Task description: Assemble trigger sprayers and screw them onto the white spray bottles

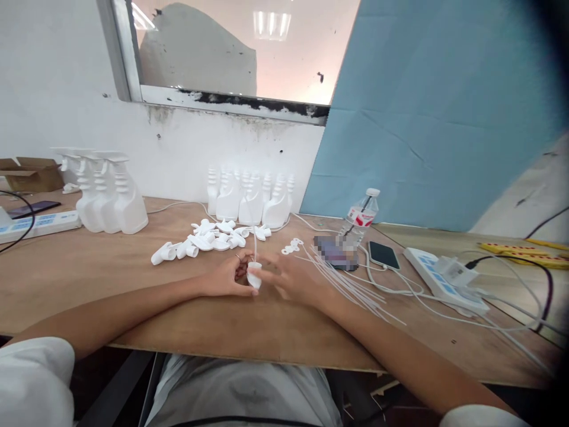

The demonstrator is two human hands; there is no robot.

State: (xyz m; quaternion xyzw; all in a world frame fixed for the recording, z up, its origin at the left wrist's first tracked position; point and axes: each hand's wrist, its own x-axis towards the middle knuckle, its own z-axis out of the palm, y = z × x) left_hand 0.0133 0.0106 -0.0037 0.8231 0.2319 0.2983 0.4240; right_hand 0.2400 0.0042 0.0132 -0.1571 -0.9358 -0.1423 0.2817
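Just above the table's front part, a white spray trigger head (254, 277) is held between my two hands. A thin clear dip tube (255, 244) rises upright from it. My left hand (232, 275) is closed around the spray head's left side, thumb below it. From the right, my right hand (288, 277) reaches over with its fingers on the spray head and near the tube's base; they are slightly blurred. Beyond my hands lies a pile of loose white spray heads (217, 236). Small white rings (292, 246) and a fan of loose tubes (349, 281) lie to the right.
White spray bottles without heads (251, 201) line the wall, and bottles with trigger heads (109, 196) stand at left. A water bottle (361, 216), a phone (384, 255) and a power strip (444, 281) with cables are on the right. A cardboard box (33, 175) sits far left.
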